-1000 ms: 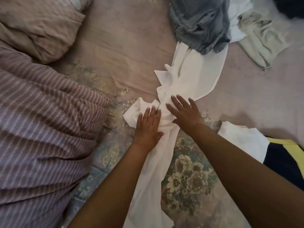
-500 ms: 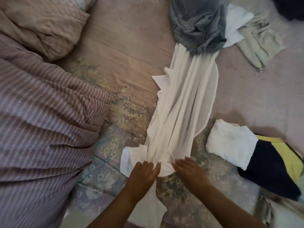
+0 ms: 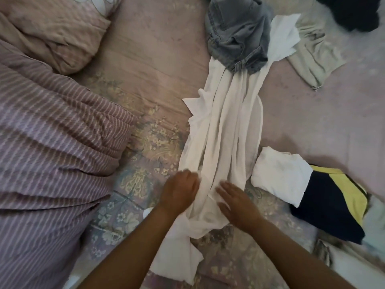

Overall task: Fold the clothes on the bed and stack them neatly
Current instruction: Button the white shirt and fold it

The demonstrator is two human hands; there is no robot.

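A person's two hands work the near end of a long white garment (image 3: 227, 130) that runs in rumpled lengthwise folds down a floral bed sheet (image 3: 145, 142). Half a second ago both hands sat side by side on a bunched knot of the cloth; now they sit a little apart, one on each side of the strip. The left hand (image 3: 180, 191) has its fingers curled onto the left edge of the cloth, though motion blur hides whether they truly pinch it. The right hand (image 3: 234, 200) lies on the right edge with fingers fairly straight and close together, pressing the cloth. A second ago the hands were farther up the garment; the strip is now drawn toward the person and looks longer and straighter.

The far end of the white garment remains pinned under a grey denim piece (image 3: 237, 34). Just right of the garment lies a folded white top (image 3: 279, 176) overlapping a navy and yellow piece (image 3: 333, 207). Left of it rises a striped duvet (image 3: 52, 132).

The change suggests spreading before the first fold; folding itself appears not yet begun.
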